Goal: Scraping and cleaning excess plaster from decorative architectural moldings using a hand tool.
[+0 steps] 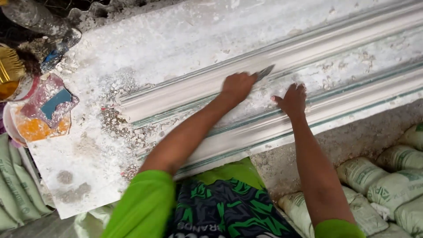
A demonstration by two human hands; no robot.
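Left hand (237, 87) gripping scraper (264, 72), fingers closed, blade pointing up-right along moulding (335, 48) long axis. Right hand (292, 100) pressing moulding just beside, fingers loosely spread, holding nothing.

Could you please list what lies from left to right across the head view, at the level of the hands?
Orange-stained bowl → crumbled plaster debris → left hand gripping a scraper blade → right hand resting flat on the white plaster moulding.
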